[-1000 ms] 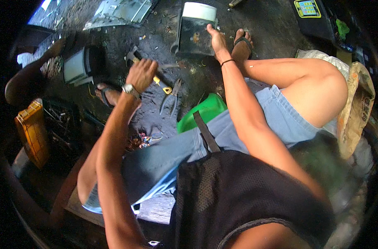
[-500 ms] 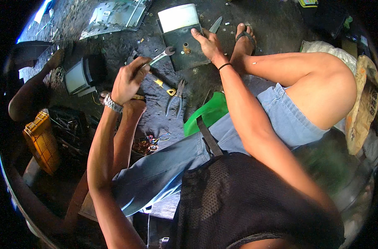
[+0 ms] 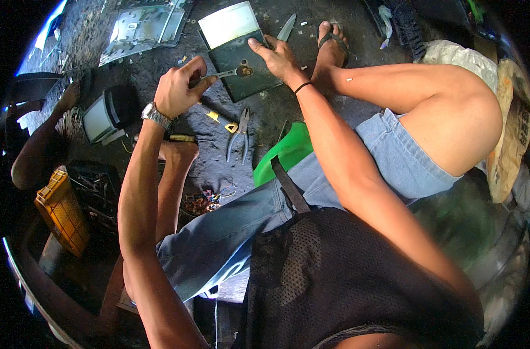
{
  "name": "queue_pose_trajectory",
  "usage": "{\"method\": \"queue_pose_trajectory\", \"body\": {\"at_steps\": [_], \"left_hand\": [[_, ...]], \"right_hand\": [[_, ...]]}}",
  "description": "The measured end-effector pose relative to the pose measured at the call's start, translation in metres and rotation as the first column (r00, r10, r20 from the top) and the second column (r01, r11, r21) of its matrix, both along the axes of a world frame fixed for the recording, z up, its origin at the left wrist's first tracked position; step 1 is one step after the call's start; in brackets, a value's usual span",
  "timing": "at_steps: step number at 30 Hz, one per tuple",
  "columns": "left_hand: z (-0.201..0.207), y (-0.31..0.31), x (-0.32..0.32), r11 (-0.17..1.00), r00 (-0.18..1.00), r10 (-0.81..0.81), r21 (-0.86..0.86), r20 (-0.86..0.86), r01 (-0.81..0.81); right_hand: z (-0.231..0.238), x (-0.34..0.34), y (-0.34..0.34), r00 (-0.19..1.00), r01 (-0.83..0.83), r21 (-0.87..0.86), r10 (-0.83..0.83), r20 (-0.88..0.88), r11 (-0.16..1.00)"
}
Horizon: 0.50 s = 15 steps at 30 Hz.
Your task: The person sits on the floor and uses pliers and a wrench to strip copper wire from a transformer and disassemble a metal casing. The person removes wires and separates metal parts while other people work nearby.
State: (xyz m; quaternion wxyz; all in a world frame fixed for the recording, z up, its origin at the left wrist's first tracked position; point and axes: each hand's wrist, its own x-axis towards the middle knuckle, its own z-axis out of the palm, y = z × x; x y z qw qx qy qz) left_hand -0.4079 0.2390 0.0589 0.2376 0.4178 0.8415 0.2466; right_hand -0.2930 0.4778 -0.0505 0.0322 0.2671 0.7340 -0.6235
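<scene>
Two bare hands are seen at work on a dark flat panel point(image 3: 242, 64) laid on the ground — the left hand point(image 3: 175, 90) is closed around a screwdriver point(image 3: 227, 73) whose tip meets a fitting on the panel, while the right hand point(image 3: 276, 57) is pressed flat on its edge. Unfastening appears under way; a steady turn under firm downward pressure is called for. Pliers point(image 3: 239, 134) are left nearby.
</scene>
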Motion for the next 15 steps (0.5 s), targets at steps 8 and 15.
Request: {"method": "queue_pose_trajectory", "body": {"at_steps": [8,15], "left_hand": [[-0.007,0.001,-0.011,0.999,0.998,-0.033,0.037,0.054,0.031],[-0.004,0.007,-0.014,0.998,0.996,-0.044,0.043,0.079,0.04]], "right_hand": [[0.006,0.002,-0.005,0.998,0.056,0.022,-0.056,0.003,0.998],[0.019,0.0,-0.002,0.999,0.018,0.026,-0.019,0.028,1.0]]}}
